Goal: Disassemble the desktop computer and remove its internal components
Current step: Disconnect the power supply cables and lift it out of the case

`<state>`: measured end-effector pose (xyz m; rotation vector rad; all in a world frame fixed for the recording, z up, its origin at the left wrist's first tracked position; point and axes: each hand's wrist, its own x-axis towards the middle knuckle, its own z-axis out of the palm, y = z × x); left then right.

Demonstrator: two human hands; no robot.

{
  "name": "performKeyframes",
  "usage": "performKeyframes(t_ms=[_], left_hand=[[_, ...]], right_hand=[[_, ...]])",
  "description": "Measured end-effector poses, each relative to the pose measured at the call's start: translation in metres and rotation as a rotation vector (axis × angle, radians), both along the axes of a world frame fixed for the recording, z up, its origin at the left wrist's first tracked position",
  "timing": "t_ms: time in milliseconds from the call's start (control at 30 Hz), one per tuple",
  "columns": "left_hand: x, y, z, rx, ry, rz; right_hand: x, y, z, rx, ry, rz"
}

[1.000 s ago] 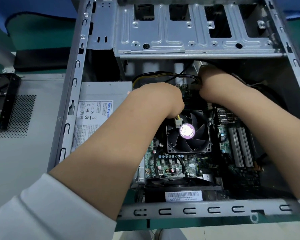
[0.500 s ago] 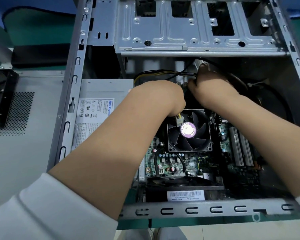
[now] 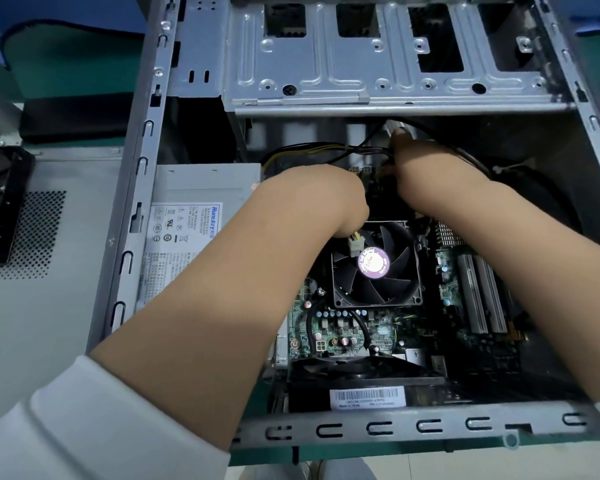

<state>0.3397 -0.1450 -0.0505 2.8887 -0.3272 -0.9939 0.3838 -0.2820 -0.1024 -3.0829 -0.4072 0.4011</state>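
Two hands work inside the open grey steel computer case (image 3: 142, 174). Beyond the black square cooler fan (image 3: 374, 268), the left hand (image 3: 326, 199) pinches a small white connector (image 3: 355, 244); the right hand (image 3: 426, 168) grips black cables (image 3: 364, 147) beneath the drive-bay edge.

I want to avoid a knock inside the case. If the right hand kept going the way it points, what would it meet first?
The right hand points up-frame, into the case. First in line is probably the black cable looping at its fingertips, then the drive cage edge above. Depth is unclear, so it might pass under the cage.
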Motion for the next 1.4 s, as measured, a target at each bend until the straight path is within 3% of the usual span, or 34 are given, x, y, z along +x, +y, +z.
performKeyframes(t_ms=[167,667,1200,1400], left_hand=[[0.0,0.003,0.001,-0.024,0.006,-0.003],[-0.003,0.001,0.005,-0.021,0.013,0.009],[-0.003,0.0,0.006,0.007,0.021,-0.006],[-0.004,0.0,0.006,0.003,0.025,0.0]], right_hand=[[0.007,-0.002,0.001,0.082,0.093,-0.048],[0.009,0.0,0.012,0.04,0.157,-0.042],[0.008,0.001,0.006,0.06,0.143,-0.053],[-0.001,0.003,-0.004,0.023,0.001,-0.076]])
